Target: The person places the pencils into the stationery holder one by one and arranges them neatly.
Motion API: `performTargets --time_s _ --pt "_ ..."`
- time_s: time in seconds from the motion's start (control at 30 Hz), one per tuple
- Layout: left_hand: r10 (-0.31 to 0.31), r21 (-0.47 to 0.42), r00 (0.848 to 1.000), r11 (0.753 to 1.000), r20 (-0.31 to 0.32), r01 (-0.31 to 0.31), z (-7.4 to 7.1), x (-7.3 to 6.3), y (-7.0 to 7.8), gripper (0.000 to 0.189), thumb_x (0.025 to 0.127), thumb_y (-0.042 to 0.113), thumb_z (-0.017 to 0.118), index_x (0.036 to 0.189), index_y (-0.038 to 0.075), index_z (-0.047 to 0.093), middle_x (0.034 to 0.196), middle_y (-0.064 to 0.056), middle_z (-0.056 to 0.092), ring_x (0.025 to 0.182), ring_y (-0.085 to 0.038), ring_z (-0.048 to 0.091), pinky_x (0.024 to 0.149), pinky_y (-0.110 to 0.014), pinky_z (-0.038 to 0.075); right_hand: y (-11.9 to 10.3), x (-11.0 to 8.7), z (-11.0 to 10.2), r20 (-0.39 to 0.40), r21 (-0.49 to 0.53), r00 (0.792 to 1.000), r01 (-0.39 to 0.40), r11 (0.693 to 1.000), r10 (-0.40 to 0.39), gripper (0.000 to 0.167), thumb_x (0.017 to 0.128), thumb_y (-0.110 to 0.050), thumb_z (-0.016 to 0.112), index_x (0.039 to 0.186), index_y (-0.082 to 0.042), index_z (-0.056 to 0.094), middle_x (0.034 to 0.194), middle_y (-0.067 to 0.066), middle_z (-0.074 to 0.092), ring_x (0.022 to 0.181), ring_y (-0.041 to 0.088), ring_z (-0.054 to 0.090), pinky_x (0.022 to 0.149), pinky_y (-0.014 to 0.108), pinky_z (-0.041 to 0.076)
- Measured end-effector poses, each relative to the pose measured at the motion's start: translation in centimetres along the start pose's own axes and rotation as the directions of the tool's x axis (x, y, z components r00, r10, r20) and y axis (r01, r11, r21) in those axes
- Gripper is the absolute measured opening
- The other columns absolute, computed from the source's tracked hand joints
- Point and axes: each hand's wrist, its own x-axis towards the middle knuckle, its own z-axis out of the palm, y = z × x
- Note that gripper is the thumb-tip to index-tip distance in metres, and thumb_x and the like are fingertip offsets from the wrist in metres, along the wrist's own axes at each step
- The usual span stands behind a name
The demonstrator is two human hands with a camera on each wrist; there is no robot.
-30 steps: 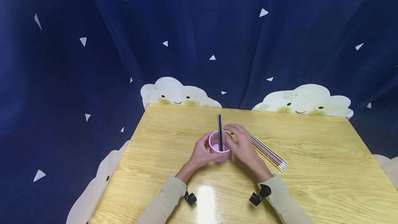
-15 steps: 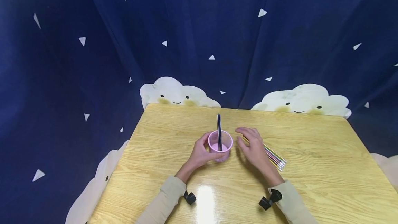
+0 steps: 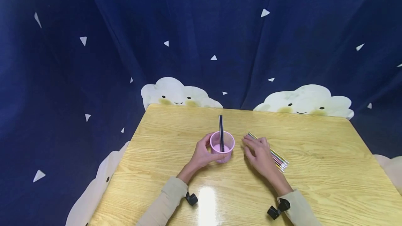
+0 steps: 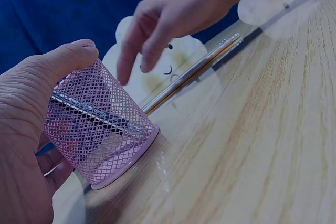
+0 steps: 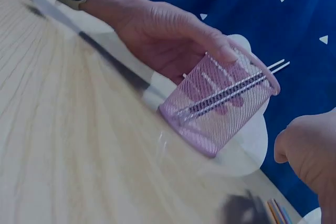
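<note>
My left hand (image 3: 201, 157) is wrapped around a pink mesh pencil cup (image 4: 105, 129), which stands on the table. A few dark-striped pencils (image 3: 221, 126) lean inside the cup, their ends rising above the rim. My right hand (image 3: 261, 156) hovers over a row of several coloured pencils (image 3: 280, 160) to the right of the cup, with its fingertips pointing at the far end of the row. Nothing shows between its thumb and fingers in the left wrist view. The hand covers the middle part of the row.
A wooden table (image 3: 320, 163) carries everything, and its far edge meets a dark blue curtain (image 3: 201, 27) printed with clouds and white triangles. Black cameras sit at both wrists, including a right wrist camera (image 3: 274, 212).
My right hand has drawn away from the cup to the right and now lies over the pencil row. My left hand, the cup and the pencils in it stay put.
</note>
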Motion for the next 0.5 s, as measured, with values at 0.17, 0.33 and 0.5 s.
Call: performTargets --time_s 0.17,0.33,0.5 --pt "0.002 -0.011 1.0 1.0 0.0 -0.002 0.0 -0.2 0.1 0.087 0.068 0.011 0.097 0.146 0.01 0.057 0.135 -0.011 0.067 0.123 -0.037 0.063 0.108 -0.053 0.051 0.7 -1.4 0.1 0.029 -0.092 1.0 0.003 0.996 0.0 0.035 0.089 -0.003 0.074 0.124 -0.003 0.075 0.135 0.017 0.069 0.087 0.025 0.048 0.076 0.04 0.036" --pt "0.003 -0.021 1.0 1.0 0.002 -0.003 0.0 -0.1 0.3 0.087 0.069 0.013 0.097 0.146 0.01 0.057 0.135 -0.013 0.066 0.123 -0.039 0.063 0.107 -0.055 0.051 1.2 -2.3 0.1 0.063 -0.163 0.998 0.001 0.987 0.009 0.038 0.089 -0.006 0.073 0.127 -0.004 0.074 0.14 0.017 0.066 0.088 0.027 0.048 0.074 0.041 0.036" --pt "0.002 -0.02 1.0 1.0 0.001 -0.002 0.0 -0.1 0.4 0.087 0.069 0.012 0.097 0.146 0.011 0.057 0.135 -0.011 0.066 0.123 -0.038 0.063 0.108 -0.054 0.051 1.7 -2.9 0.0 0.08 -0.245 0.997 0.001 0.969 0.019 0.037 0.091 -0.01 0.071 0.128 -0.005 0.073 0.142 0.016 0.065 0.091 0.032 0.05 0.072 0.042 0.037"
